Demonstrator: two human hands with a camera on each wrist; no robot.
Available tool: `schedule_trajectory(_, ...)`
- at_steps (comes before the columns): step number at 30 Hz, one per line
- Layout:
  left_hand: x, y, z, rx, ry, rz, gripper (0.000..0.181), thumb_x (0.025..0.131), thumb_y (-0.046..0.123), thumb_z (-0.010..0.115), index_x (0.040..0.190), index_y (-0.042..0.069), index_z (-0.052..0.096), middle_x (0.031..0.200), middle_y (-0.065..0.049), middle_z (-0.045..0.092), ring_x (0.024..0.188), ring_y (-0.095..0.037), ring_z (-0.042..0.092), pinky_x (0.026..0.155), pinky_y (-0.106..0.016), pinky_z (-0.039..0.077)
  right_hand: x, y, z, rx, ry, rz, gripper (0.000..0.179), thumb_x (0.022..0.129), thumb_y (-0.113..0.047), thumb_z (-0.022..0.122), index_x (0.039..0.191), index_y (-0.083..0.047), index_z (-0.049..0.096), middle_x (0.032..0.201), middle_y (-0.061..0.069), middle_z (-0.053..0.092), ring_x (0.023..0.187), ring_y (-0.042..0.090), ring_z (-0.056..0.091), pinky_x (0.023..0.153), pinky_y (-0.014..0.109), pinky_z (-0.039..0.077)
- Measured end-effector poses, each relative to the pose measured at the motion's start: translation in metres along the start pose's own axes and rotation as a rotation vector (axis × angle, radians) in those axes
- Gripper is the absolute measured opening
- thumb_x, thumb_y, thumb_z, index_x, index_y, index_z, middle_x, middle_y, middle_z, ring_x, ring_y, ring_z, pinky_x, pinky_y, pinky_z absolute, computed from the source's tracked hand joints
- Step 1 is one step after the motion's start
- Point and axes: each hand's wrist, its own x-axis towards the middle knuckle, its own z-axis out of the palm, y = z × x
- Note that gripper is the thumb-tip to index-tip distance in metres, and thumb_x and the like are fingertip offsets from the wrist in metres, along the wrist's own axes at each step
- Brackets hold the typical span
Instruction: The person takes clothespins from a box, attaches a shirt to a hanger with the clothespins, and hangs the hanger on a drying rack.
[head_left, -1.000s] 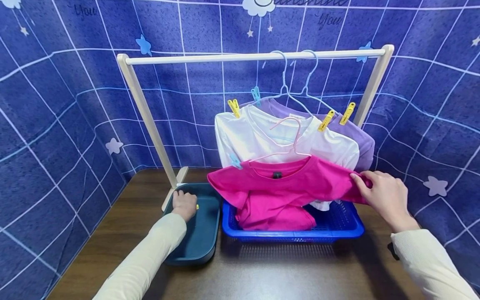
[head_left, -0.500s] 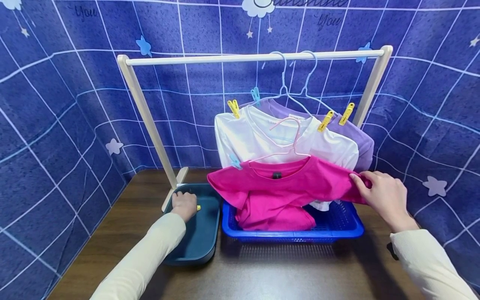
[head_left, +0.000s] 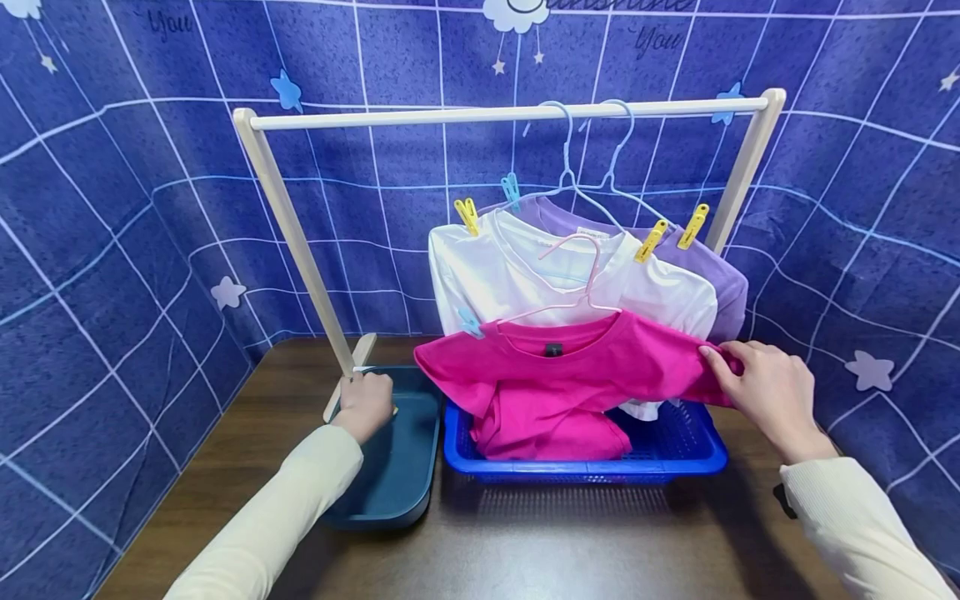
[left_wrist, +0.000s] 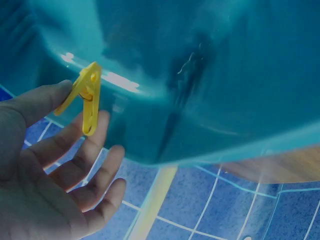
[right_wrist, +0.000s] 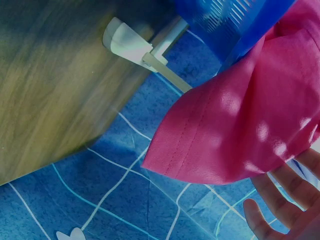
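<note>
Over the dark teal tray (head_left: pixel 405 508), my left hand (head_left: pixel 365 402) pinches a yellow clothespin (left_wrist: pixel 90 97) between thumb and fingers. In the left wrist view its handle ends sit against them, the other fingers loosely bent. My right hand (head_left: pixel 772 392) holds the sleeve side of a pink T-shirt (head_left: pixel 555 417), thumb in front. This shirt is on a pink hanger (head_left: pixel 592 275), with a light blue clothespin (head_left: pixel 470 322) on its left shoulder. Its lower part lies bunched in a blue basket (head_left: pixel 585 469). In the right wrist view the sleeve (right_wrist: pixel 215 135) spreads above my fingers.
Behind, a wooden rack (head_left: pixel 420 117) carries a white T-shirt (head_left: pixel 472 267) and a purple T-shirt (head_left: pixel 723 283) on blue hangers. Yellow and blue clothespins grip their shoulders. Basket and tray stand side by side on a brown table (head_left: pixel 525 542). A patterned blue cloth (head_left: pixel 150 233) surrounds it.
My left hand has lifted slightly within the tray area, with the yellow clothespin between its fingers. The right hand and the pink T-shirt stay in place.
</note>
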Motion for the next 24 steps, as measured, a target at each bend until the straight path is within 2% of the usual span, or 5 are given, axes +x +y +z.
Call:
schedule_trajectory(3, -0.001, -0.002, -0.004, -0.029, 0.074, 0.007, 0.025, 0.074, 0.023, 0.071, 0.085, 0.001, 0.066, 0.087, -0.02, 0.066, 0.086, -0.038, 0.056, 0.073, -0.053, 0.041, 0.0, 0.0, 0.0, 0.001, 0.005, -0.003, 0.025, 0.078, -0.032, 0.067, 0.082, -0.007, 0.07, 0.074, 0.02, 0.067, 0.064, 0.04, 0.06, 0.048, 0.05, 0.036)
schedule_trajectory(7, -0.003, -0.004, -0.01, -0.08, 0.169, 0.012, 0.022, 0.073, 0.021, 0.071, 0.079, 0.0, 0.066, 0.08, -0.019, 0.066, 0.082, -0.037, 0.055, 0.071, -0.052, 0.04, 0.0, -0.001, 0.0, -0.003, 0.006, -0.004, 0.025, 0.078, -0.032, 0.067, 0.082, -0.007, 0.07, 0.075, 0.02, 0.067, 0.064, 0.039, 0.06, 0.048, 0.049, 0.036)
schedule_trajectory(11, -0.004, -0.003, -0.017, -0.12, 0.228, 0.016, 0.024, 0.073, 0.022, 0.073, 0.076, 0.0, 0.065, 0.078, -0.019, 0.066, 0.083, -0.038, 0.055, 0.071, -0.053, 0.04, 0.0, -0.001, 0.001, -0.007, 0.001, -0.003, 0.025, 0.078, -0.032, 0.067, 0.082, -0.008, 0.07, 0.074, 0.02, 0.067, 0.063, 0.04, 0.059, 0.047, 0.049, 0.036)
schedule_trajectory(16, -0.003, 0.003, -0.03, -0.129, 0.292, 0.022, 0.03, 0.072, 0.027, 0.075, 0.08, -0.001, 0.064, 0.08, -0.019, 0.065, 0.085, -0.039, 0.055, 0.071, -0.052, 0.04, 0.0, -0.001, 0.001, -0.009, 0.003, -0.007, 0.026, 0.078, -0.033, 0.067, 0.082, -0.007, 0.07, 0.074, 0.019, 0.067, 0.063, 0.039, 0.06, 0.048, 0.048, 0.036)
schedule_trajectory(24, -0.005, 0.02, -0.059, -0.154, 0.376, 0.035, 0.032, 0.077, 0.027, 0.07, 0.091, -0.001, 0.063, 0.088, -0.018, 0.062, 0.088, -0.036, 0.051, 0.076, -0.05, 0.039, 0.0, -0.001, 0.0, -0.013, -0.007, 0.001, 0.026, 0.079, -0.032, 0.066, 0.083, -0.007, 0.07, 0.075, 0.02, 0.067, 0.064, 0.039, 0.06, 0.049, 0.049, 0.037)
